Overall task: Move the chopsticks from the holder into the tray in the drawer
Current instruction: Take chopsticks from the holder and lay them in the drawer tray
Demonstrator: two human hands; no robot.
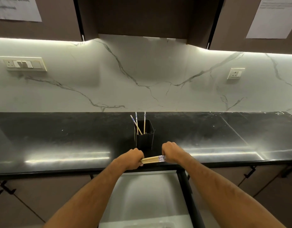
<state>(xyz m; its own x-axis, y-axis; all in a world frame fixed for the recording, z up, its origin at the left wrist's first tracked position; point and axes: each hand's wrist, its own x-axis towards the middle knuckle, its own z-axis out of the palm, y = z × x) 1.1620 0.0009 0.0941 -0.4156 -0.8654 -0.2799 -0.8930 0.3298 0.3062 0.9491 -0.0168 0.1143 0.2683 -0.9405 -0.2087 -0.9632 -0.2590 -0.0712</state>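
Observation:
A black square holder (145, 137) stands on the dark countertop (59, 137) near its front edge. Three chopsticks (137, 123) with patterned white tops lean inside it. Just in front of the holder I hold a bundle of chopsticks (152, 159) level, crosswise over the counter's edge. My left hand (131, 159) is shut on the bare wooden end. My right hand (170, 151) is shut on the patterned end. Below, the drawer (184, 186) is pulled out, and a pale tray (146, 195) lies inside it.
A marble backsplash with a switch panel (22, 63) and a socket (235, 73) rises behind the counter. Wall cabinets (142, 15) with taped paper sheets hang overhead. Lower cabinet fronts with dark handles (249, 173) flank the drawer.

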